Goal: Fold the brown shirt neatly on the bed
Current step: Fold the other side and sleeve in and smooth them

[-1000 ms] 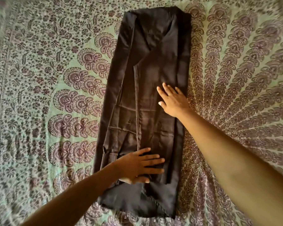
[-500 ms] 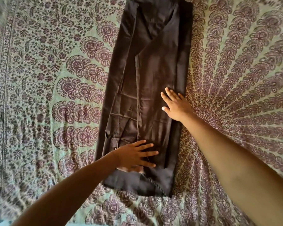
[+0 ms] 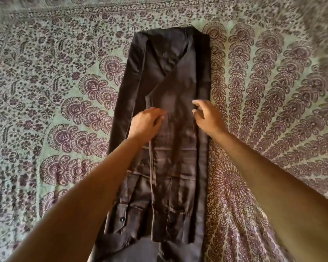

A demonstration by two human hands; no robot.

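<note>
On bed [image 3: 45,95], green-and-purple print all over: brown shirt [image 3: 170,167] lies flat, folded lengthwise into long narrow strip, collar end far, hem end near camera. Sleeve cuff [image 3: 129,214] with dark button [image 3: 122,219] lies on strip's left side near hem. Left hand [image 3: 146,123] over shirt's middle, fingers curled down onto fabric by centre seam; whether pinching cloth, cannot tell. Right hand [image 3: 208,118] above right fold, fingers loosely bent and spread, gripping nothing. Hands apart, roughly level.

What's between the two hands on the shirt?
Only a bare strip of the brown shirt separates the left hand and right hand; head view shows it.
</note>
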